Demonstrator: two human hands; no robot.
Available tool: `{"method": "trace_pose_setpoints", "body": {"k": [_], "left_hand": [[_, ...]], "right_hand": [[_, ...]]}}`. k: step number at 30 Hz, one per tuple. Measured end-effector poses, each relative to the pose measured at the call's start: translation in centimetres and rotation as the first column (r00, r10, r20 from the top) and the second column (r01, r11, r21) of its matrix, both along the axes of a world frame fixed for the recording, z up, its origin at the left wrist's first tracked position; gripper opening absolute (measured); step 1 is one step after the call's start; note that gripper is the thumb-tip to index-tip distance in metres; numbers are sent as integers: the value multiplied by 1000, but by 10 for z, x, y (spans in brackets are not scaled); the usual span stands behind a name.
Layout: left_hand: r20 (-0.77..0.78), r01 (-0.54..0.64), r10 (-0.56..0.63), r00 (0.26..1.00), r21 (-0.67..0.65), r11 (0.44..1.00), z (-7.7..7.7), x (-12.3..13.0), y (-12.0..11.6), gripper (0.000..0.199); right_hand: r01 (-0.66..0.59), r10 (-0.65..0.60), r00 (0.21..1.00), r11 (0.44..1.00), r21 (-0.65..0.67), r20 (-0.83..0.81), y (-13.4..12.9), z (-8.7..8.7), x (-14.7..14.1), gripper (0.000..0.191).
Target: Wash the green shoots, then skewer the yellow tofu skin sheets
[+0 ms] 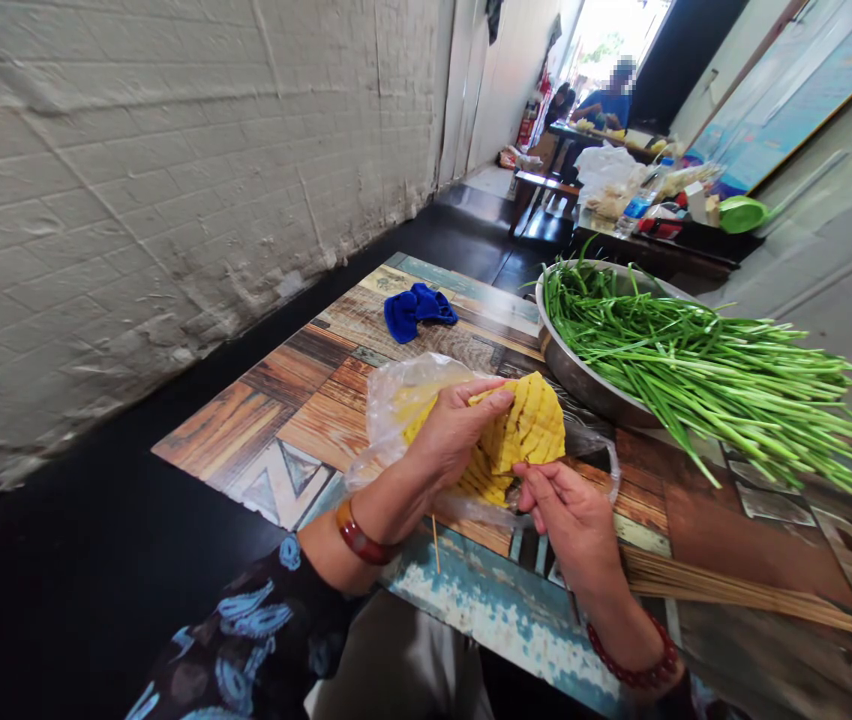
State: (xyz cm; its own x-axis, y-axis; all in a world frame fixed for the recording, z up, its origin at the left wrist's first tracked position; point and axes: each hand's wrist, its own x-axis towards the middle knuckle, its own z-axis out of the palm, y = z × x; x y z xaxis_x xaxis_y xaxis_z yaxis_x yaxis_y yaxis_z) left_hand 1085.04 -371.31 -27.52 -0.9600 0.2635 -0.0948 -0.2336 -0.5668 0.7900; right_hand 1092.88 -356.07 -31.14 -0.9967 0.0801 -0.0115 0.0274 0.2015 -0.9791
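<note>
A yellow, ridged sheet of food (535,420) is held up over a clear plastic bag (396,395) on the patterned wooden table (261,400). My left hand (452,430) pinches the sheet's upper left part between thumb and fingers. At the sheet's lower edge, the fingers of my right hand (565,515) are closed together; what they grip is too small to make out. More yellow food lies in the bag beneath. A thin stick (436,543) sticks out below my left wrist. Beside my right wrist lies a bundle of thin wooden sticks (726,583).
A metal basin (591,385) heaped with long green stalks (733,385) stands at the right. A blue cloth (418,310) lies toward the far edge. Behind are another table with bags, a bottle (636,207) and a green scoop (742,214), and a seated person (610,105). A white wall runs along the left.
</note>
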Motion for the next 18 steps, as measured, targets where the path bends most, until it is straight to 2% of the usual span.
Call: {"method": "trace_pose_setpoints", "body": {"k": [6, 13, 18], "left_hand": [[53, -62, 61, 997, 16, 998, 0, -3, -1, 44], [91, -119, 111, 990, 86, 989, 3, -6, -4, 39], [89, -113, 107, 990, 62, 992, 2, -6, -4, 41]], "right_hand": [[-54, 59, 995, 997, -60, 80, 9, 5, -1, 39], [-72, 65, 996, 991, 109, 64, 20, 4, 5, 34], [-74, 71, 997, 989, 131, 24, 16, 3, 5, 32]]}}
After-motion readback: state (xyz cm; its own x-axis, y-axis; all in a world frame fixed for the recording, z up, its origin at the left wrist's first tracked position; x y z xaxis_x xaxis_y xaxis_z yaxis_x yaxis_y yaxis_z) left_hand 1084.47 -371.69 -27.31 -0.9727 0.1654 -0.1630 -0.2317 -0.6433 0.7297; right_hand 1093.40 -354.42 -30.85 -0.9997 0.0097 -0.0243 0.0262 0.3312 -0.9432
